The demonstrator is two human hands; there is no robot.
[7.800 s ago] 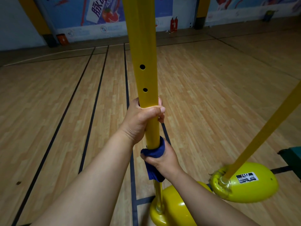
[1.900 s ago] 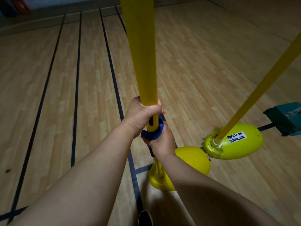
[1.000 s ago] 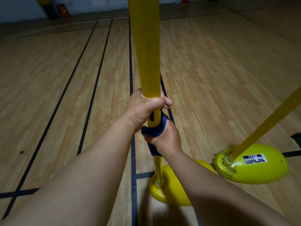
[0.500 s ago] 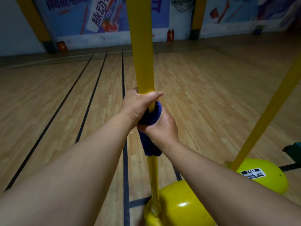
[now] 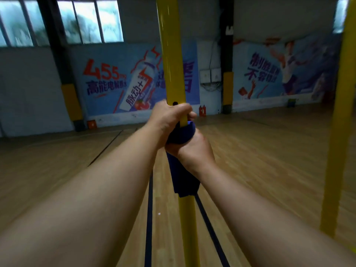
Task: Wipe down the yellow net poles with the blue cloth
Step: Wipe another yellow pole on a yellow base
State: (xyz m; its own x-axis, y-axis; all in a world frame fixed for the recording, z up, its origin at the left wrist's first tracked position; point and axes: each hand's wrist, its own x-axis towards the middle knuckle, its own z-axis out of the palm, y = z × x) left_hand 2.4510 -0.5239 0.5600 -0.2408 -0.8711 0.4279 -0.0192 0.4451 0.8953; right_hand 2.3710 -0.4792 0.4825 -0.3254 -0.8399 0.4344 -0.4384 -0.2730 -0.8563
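Note:
A yellow net pole [image 5: 172,54] stands upright straight in front of me, with a small hole just above my grip. My left hand [image 5: 169,118] is closed around the pole itself. Directly below it, my right hand [image 5: 189,149] squeezes the blue cloth [image 5: 182,174] around the pole, and a loose end of the cloth hangs down under my wrist. A second yellow pole [image 5: 339,132] rises at the right edge. Both pole bases are out of the frame.
The wooden court floor [image 5: 57,170] carries dark lines [image 5: 149,218]. The far wall has blue posters [image 5: 115,83], padded columns [image 5: 70,101] and two red fire extinguishers [image 5: 201,110].
Both hands have slid up the pole with the cloth, and my view has tilted up from the floor and yellow bases to the far wall.

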